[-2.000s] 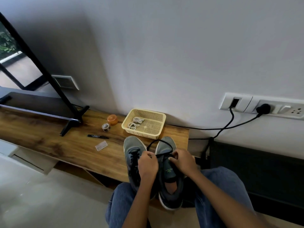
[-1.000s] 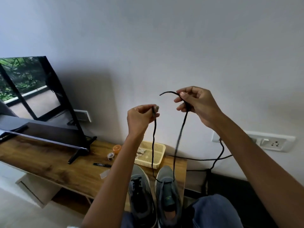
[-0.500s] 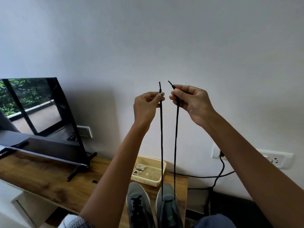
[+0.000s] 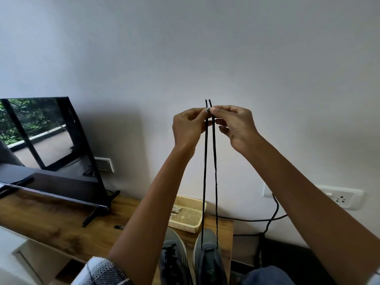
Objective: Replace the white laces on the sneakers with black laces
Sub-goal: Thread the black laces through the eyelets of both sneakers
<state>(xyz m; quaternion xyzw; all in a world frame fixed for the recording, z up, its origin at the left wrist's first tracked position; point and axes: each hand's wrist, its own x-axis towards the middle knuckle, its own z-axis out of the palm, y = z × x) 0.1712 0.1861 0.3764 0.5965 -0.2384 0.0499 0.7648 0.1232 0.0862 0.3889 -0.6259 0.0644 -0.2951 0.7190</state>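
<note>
Lace: black lace (image 4: 210, 171), both ends raised side by side, lower run threaded into right sneaker (image 4: 209, 262).
Handling: judged light, limp, thin; best taken near stiff tips.
Hands: left hand (image 4: 188, 127) and right hand (image 4: 236, 126) each pinched one end.
Other shoe: left sneaker (image 4: 172, 260) appeared laced black.
Surface: wooden table (image 4: 51, 223), cream basket (image 4: 188, 214) held white laces (image 4: 175, 209).
Room: pale wall, television (image 4: 47, 149), socket (image 4: 341, 199).

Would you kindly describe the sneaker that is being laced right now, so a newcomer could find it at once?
Start at the wooden bench below the television; near its right end two grey sneakers stand side by side in front of a cream basket. The one meant is the right sneaker. Unlike the left sneaker, it has two taut strands of black lace rising to both hands.
</note>
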